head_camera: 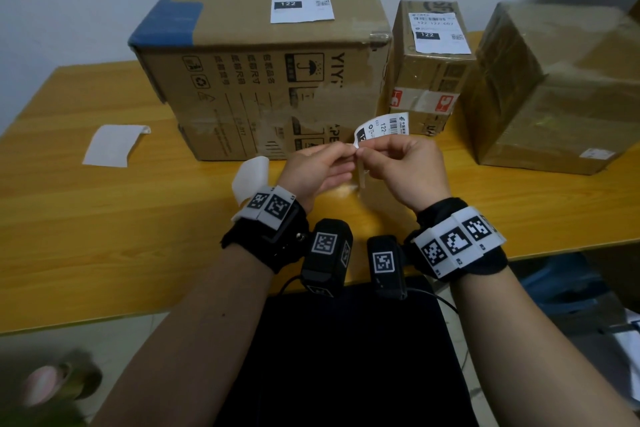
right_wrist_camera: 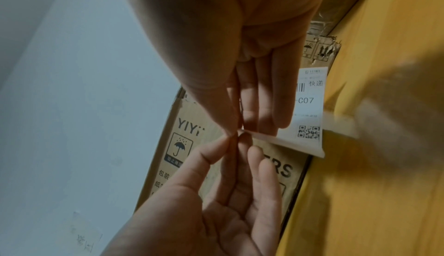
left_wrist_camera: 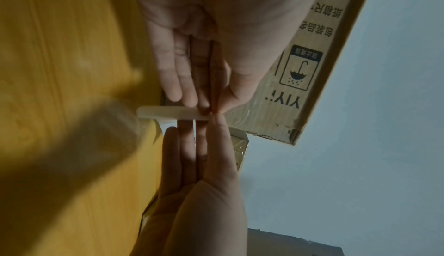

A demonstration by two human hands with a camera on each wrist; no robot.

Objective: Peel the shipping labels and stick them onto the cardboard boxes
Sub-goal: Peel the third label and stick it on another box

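Both hands hold one white shipping label (head_camera: 384,128) above the yellow table, in front of the large cardboard box (head_camera: 263,87). My left hand (head_camera: 349,149) and right hand (head_camera: 363,151) pinch the same lower corner between thumb and forefinger, fingertips almost touching. The label curls up and away from them. In the right wrist view its QR code end (right_wrist_camera: 308,133) shows behind my right hand (right_wrist_camera: 238,125), facing my left hand (right_wrist_camera: 230,142). The left wrist view shows the label (left_wrist_camera: 173,114) edge-on. The large box and the small box (head_camera: 433,80) each carry a label on top.
A third taped box (head_camera: 554,90) stands at the right with a bare top. One white backing sheet (head_camera: 110,146) lies on the table (head_camera: 104,218) at the left. Another curled sheet (head_camera: 249,177) lies beside my left wrist.
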